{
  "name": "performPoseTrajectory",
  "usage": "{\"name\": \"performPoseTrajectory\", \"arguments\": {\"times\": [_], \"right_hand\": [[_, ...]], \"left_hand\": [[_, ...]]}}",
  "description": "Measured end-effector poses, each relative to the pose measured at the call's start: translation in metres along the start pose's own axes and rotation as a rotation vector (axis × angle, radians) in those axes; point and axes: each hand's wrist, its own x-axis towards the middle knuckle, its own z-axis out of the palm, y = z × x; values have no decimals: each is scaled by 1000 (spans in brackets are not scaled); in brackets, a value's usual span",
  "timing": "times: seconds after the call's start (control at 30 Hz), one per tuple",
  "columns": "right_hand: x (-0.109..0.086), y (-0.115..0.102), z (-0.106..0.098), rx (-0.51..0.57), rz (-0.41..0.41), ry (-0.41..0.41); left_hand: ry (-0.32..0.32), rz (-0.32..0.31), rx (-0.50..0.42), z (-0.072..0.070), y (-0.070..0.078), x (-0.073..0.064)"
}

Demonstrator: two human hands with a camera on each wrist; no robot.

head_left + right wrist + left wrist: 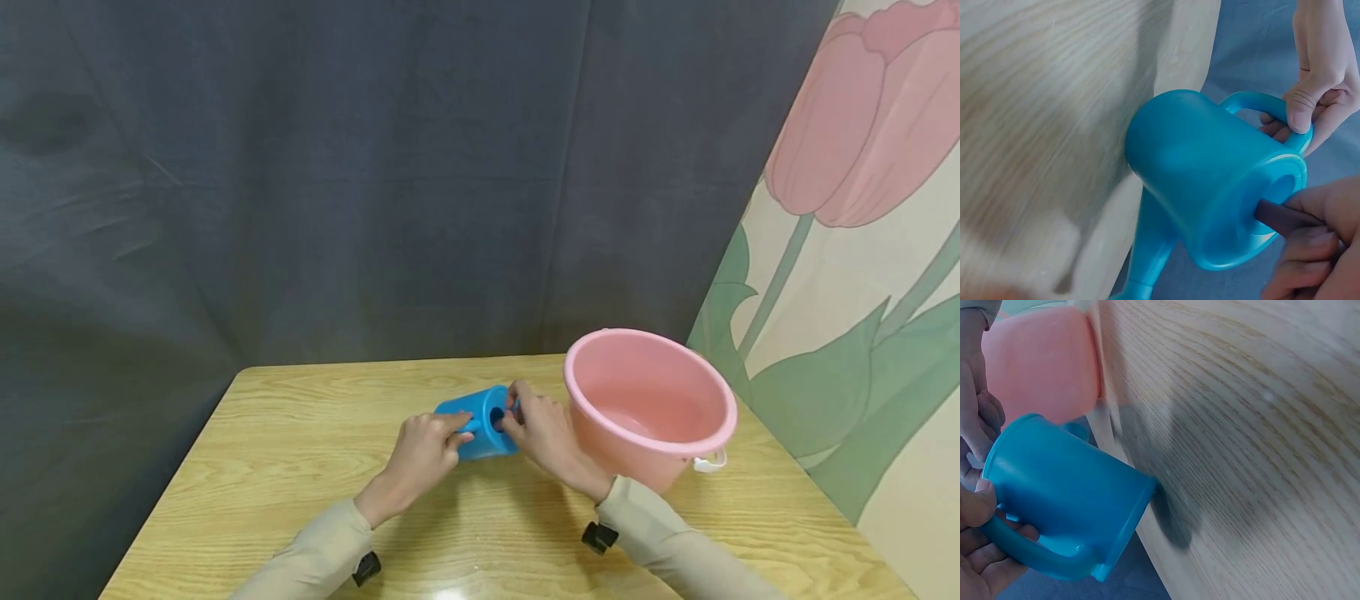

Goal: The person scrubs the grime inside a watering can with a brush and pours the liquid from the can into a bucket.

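The blue watering can (1191, 156) is tipped over the surface (300, 467). The left hand's (422, 454) grip is curled round its handle (1047, 556). The right hand (547, 433) pinches a dark thing (1285, 219) that pokes into the can's mouth (1229, 234). A pink bucket (637, 458) stands just beside.

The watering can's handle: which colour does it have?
The handle is blue, best seen in the left wrist view.

Light wood-grain table (300, 442), rounded at far left corner; small bright glare spot (450, 594) on its near part; far side, dark blue-grey curtain (390, 183), faintly creased; right, cream wall (922, 500) bearing pink tulips (828, 125) and green leaves (825, 367).
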Motion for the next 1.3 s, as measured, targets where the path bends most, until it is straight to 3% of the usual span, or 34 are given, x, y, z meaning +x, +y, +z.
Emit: {"name": "performPoseTrajectory", "arguments": {"times": [0.3,0.53,0.97,1.3], "right_hand": [[3,-5,-6,135,5,79],[3,-13,-12,178,-60,192],[5,0,6,127,-64,209],[1,4,-3,228,-43,125]], "left_hand": [[8,-31,-13,-2,-2,1],[1,-28,-14,-3,-1,3],[5,-17,0,0,-2,3],[26,1,10,2,0,3]]}}
